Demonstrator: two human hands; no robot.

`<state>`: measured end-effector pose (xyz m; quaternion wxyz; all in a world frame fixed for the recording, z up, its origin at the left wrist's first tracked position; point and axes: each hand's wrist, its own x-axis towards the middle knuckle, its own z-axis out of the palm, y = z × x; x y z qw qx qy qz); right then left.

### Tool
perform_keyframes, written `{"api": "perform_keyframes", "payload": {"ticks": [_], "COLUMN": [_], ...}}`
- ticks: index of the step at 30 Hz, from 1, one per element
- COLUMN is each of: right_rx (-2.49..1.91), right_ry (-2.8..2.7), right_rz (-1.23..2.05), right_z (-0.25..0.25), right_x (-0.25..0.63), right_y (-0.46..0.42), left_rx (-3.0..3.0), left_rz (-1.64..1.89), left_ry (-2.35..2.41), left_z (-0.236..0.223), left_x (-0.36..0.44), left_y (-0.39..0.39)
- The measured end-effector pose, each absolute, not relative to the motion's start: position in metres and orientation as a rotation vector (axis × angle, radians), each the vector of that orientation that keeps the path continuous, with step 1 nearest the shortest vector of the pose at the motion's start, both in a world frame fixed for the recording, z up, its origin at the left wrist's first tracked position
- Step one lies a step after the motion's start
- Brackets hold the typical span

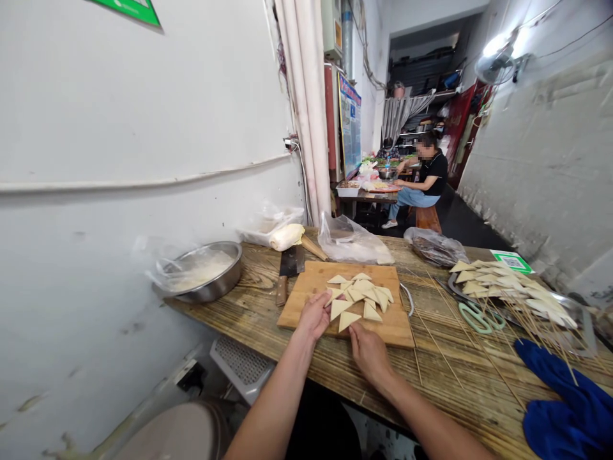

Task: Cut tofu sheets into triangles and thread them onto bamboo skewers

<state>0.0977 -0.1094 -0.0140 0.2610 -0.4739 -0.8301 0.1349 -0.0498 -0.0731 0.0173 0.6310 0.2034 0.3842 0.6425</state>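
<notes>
A wooden cutting board [297,300] lies on the table with several pale triangular slices, like tofu, heaped on it. My left hand [315,317] is at the heap's left side, its thumb and fingers closed on a triangular slice [334,294]. At the board's near edge, my right hand [370,352] has its fingers bent in, fingertips by the corner of the nearest slice [349,321]. Whether it pinches that slice I cannot make out. Thin bamboo skewers [438,342] lie right of the board. Farther right, more triangles threaded on skewers [507,284] are piled on a tray.
A cleaver [290,265] lies left of the board, beyond it a steel bowl [218,281] partly covered in plastic. Green-handled scissors [481,319] and a blue cloth [565,409] are at right. Plastic bags [354,243] line the back edge. A person [428,172] sits at another table.
</notes>
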Motion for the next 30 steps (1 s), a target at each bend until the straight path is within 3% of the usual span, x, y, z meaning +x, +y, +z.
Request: {"api": "perform_keyframes", "payload": {"ticks": [4,10,17,30], "right_rx": [-1.29,-1.265,-1.27,-1.185], "right_ry": [-2.215,-2.166,-2.165,-2.231], "right_rz": [0.337,0.291,0.288,0.296], "right_z": [-0.014,-0.015,-0.016,-0.02], "right_x": [0.099,0.102,0.102,0.105], "right_y": [-0.107,-0.104,-0.103,-0.101], "left_rx": [0.554,0.943,0.765,0.612], "left_rz": [1.527,1.738,1.411,1.443], "left_ry": [0.967,1.539,0.976,1.073], "left_z": [0.009,-0.016,0.021,0.027], "left_x": [-0.058,-0.075,-0.059,-0.05], "left_y": [-0.071,-0.069,-0.08,-0.076]}}
